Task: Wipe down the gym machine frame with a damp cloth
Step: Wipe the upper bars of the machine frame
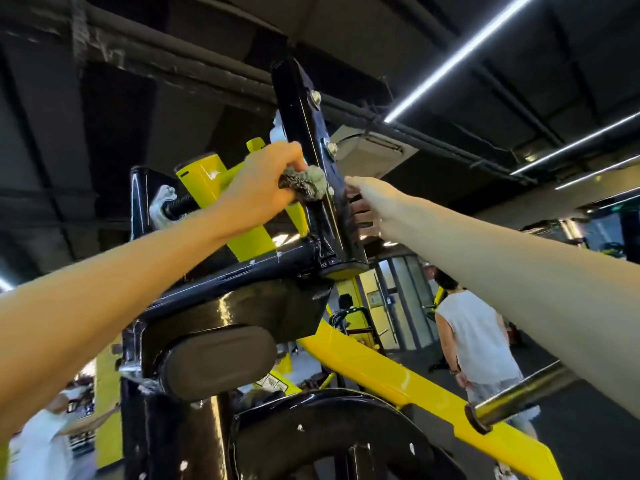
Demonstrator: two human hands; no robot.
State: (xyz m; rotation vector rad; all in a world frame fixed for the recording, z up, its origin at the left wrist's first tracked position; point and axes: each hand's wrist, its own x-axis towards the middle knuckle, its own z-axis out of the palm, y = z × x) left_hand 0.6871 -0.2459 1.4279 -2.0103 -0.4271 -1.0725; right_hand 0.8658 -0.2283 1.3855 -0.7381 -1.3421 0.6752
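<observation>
A black upright post [301,133] of the gym machine frame rises at the centre, with two bolts on its right face. My left hand [266,181] is closed on a bunched grey-green cloth [308,183] and presses it against the post's left side. On the far side of the post, my right hand [367,206] wraps around it, fingers partly hidden behind the black metal. A black crossbar [242,268] runs below my left forearm. Yellow arms [214,181] of the machine sit behind my left hand.
A yellow beam [381,368] slopes down to the right, with a steel peg [512,400] sticking out of it. A black pad [221,362] sits below the crossbar. A person in a white sleeveless top [474,341] stands at the right; another person [41,438] is at lower left.
</observation>
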